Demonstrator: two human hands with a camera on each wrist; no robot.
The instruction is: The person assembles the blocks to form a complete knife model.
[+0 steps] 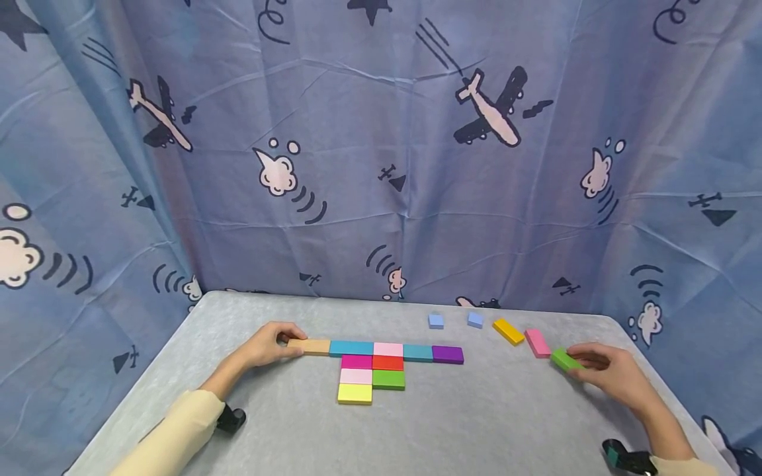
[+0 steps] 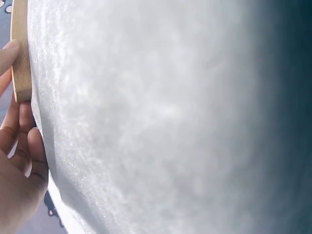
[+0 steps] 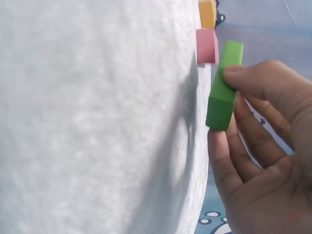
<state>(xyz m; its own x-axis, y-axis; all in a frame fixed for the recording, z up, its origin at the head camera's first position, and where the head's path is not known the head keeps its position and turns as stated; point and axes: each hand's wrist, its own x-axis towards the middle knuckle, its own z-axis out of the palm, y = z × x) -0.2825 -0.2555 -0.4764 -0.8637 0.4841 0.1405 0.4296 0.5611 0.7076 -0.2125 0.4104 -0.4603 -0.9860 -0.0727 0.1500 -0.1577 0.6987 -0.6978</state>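
Note:
My left hand (image 1: 269,344) holds the left end of a tan wooden block (image 1: 315,347), thumb and fingers on either side of it in the left wrist view. That block lies at the left end of a row, touching a blue block (image 1: 351,348). A pink block (image 1: 388,349), a teal block (image 1: 418,353) and a purple block (image 1: 448,355) continue the row. On the right, my right hand (image 1: 613,371) pinches a green block (image 3: 225,87) between thumb and fingers, with a shadow on the cloth beside it. A rose-pink block (image 1: 538,344) lies just left of it.
Below the row sit a magenta block (image 1: 356,361), red block (image 1: 387,363), pale pink block (image 1: 355,376), green block (image 1: 388,380) and yellow block (image 1: 354,394), touching. Small blue blocks (image 1: 436,322) and an orange block (image 1: 508,332) lie farther back. A patterned curtain (image 1: 333,132) hangs behind the table (image 1: 476,423).

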